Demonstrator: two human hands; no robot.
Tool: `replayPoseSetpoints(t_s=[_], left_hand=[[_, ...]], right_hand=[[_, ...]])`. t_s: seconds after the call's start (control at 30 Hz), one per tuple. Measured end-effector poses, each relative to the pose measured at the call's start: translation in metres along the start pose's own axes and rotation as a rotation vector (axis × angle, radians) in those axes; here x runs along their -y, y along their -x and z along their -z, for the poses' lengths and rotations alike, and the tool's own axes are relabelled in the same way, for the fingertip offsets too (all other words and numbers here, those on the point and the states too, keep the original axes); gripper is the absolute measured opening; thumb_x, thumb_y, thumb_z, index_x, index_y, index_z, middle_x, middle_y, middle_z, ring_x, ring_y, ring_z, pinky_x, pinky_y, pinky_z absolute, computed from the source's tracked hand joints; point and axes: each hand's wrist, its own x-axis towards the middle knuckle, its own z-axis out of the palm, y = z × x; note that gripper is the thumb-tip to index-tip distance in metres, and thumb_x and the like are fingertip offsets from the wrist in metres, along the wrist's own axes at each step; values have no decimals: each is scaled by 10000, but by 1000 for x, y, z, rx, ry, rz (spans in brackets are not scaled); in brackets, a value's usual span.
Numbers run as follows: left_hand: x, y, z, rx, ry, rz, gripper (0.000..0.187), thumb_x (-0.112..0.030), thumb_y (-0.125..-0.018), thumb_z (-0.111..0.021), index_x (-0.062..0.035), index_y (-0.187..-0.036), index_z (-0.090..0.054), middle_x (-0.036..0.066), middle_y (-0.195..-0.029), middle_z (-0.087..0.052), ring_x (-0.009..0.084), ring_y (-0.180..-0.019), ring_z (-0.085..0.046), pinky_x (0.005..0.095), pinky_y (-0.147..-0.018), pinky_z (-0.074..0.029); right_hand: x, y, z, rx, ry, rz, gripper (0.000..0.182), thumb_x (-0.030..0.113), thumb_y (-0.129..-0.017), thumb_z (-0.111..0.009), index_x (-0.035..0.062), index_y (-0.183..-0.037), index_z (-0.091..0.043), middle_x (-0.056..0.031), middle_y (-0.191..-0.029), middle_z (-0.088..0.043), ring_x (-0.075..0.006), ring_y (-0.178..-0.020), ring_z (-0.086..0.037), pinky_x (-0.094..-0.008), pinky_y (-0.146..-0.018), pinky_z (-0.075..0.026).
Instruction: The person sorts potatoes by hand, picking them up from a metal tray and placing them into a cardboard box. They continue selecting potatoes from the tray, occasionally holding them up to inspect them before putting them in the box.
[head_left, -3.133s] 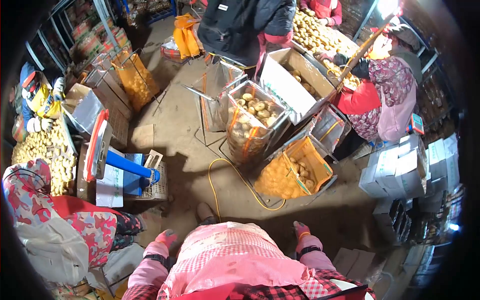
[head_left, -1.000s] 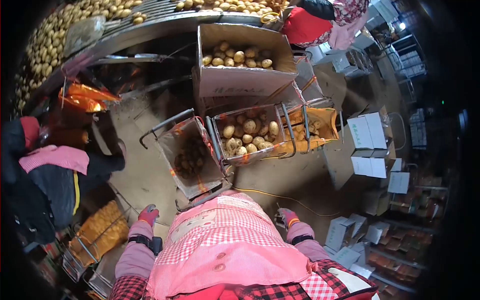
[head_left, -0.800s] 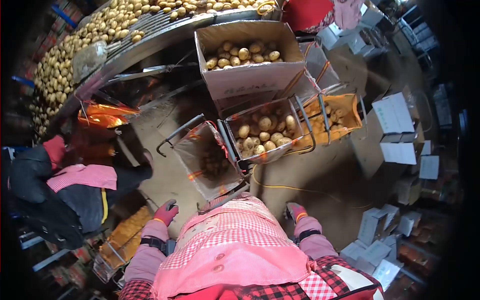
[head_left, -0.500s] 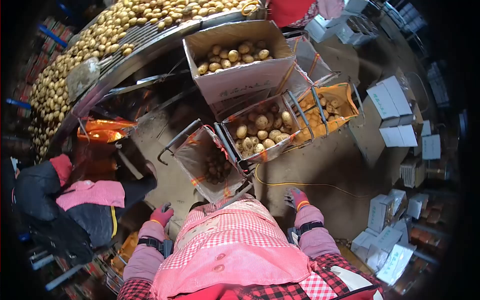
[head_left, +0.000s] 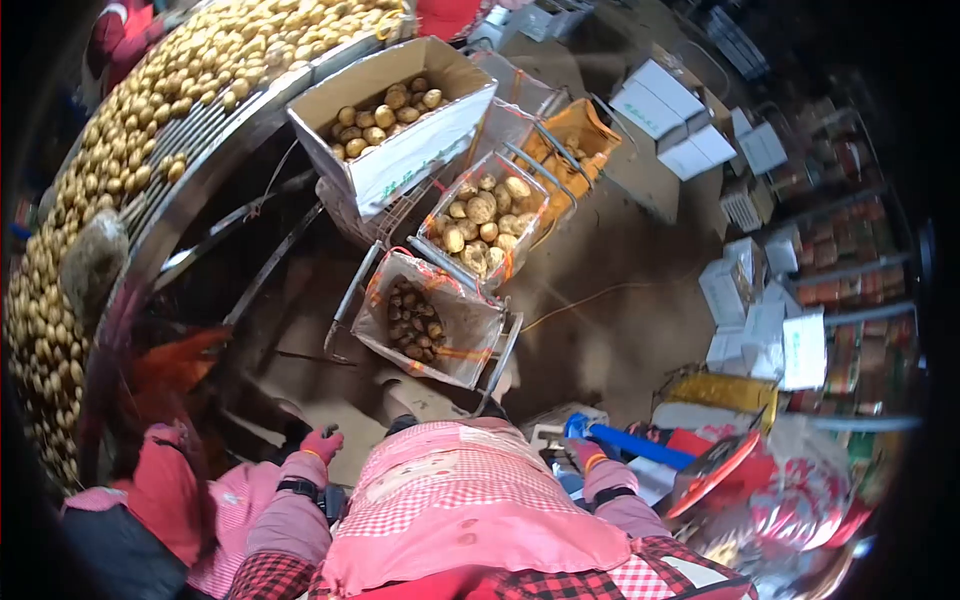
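Observation:
My left hand (head_left: 322, 443), in a pink glove, hangs beside my apron with its fingers loosely bent and nothing in them. My right hand (head_left: 588, 456) is low on the other side, right by the end of a blue bar (head_left: 640, 445) that partly covers its fingers; I cannot tell whether it grips anything. In front of my apron stands a lined basket (head_left: 470, 335) on a metal frame, with small dark potatoes (head_left: 415, 320) in it. Behind it, a second lined basket (head_left: 440, 215) holds larger potatoes (head_left: 480, 210).
A cardboard box (head_left: 400, 180) of potatoes stands beside a slatted conveyor (head_left: 180, 145) heaped with potatoes. An orange bag (head_left: 590, 125) hangs in a frame. White boxes (head_left: 655, 100) stand at right. One person (head_left: 170, 500) is close at left, another (head_left: 800, 490) at right.
My view has turned and the baskets now lie further left. A person and a blue bar have come into view at right, beside my right hand. The person at left appears closer.

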Motion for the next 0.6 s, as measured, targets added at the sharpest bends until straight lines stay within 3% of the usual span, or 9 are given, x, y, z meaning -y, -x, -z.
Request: replayPoseSetpoints(t_s=[0.1,0.17,0.3,0.33,0.4,0.43,0.47,0.53,0.6], left_hand=[[27,-16,21,126,-183,99,496,-312,-769,-669,-57,-1193,-643,86,-929,-711,166,-819,-682,311,-745,-528],[24,-33,26,182,-251,67,495,-311,-769,-666,-53,-1191,-642,83,-942,-711,168,-823,-682,318,-754,-528],[-16,-43,-1,255,-294,-125,483,-277,-796,-696,-57,-1221,-627,71,-1003,-705,157,-833,-671,319,-761,-529],[-20,-51,-12,290,-290,-227,484,-264,-806,-707,-60,-1237,-621,67,-1016,-702,151,-832,-666,314,-755,-529],[-68,-17,-39,408,-318,-152,477,-248,-816,-727,-60,-1241,-620,57,-1007,-700,143,-832,-657,301,-736,-529],[-77,-12,-53,460,-484,-171,466,-275,-826,-706,-74,-1238,-622,53,-995,-700,139,-828,-654,297,-730,-527],[-85,-7,-66,520,-565,-194,466,-275,-826,-706,-74,-1238,-622,53,-995,-700,139,-828,-654,297,-730,-527],[-102,7,-96,613,-882,-245,453,-341,-830,-685,-85,-1202,-638,50,-980,-702,138,-818,-651,311,-718,-522],[-96,31,-115,584,-844,-565,426,-385,-821,-664,-97,-1134,-655,38,-931,-706,148,-769,-645,323,-682,-511]], right_hand=[[128,143,-38,-255,-862,-271,441,223,-963,-510,90,-1382,-490,-182,-1215,-630,-285,-1103,-616,-389,-981,-471],[55,134,-56,-314,-940,-171,429,189,-940,-564,87,-1353,-515,-205,-1176,-638,-286,-1073,-633,-422,-943,-501],[-54,142,-116,-666,232,373,308,268,-978,-523,106,-1228,-602,-163,-1079,-671,-343,-962,-668,-503,-778,-557],[-59,156,-131,-686,199,363,308,268,-978,-523,106,-1228,-602,-163,-1079,-671,-343,-962,-668,-503,-778,-557],[-30,218,-163,-334,-1206,-118,307,275,-974,-532,102,-1213,-615,-159,-1073,-675,-327,-932,-672,-472,-779,-556],[-65,217,-185,-342,-1238,-116,317,281,-961,-560,96,-1213,-612,-151,-1049,-681,-329,-888,-676,-461,-756,-556],[-37,263,-192,-526,-1058,-106,297,287,-941,-596,88,-1156,-647,-135,-975,-696,-298,-866,-681,-446,-737,-557],[-109,261,-247,-652,-1131,-169,305,315,-915,-625,82,-1103,-685,-103,-930,-707,-239,-855,-672,-389,-756,-542],[-201,229,-312,-693,-1157,-298,309,319,-913,-629,66,-1075,-699,-73,-939,-713,-200,-835,-662,-343,-759,-524]])
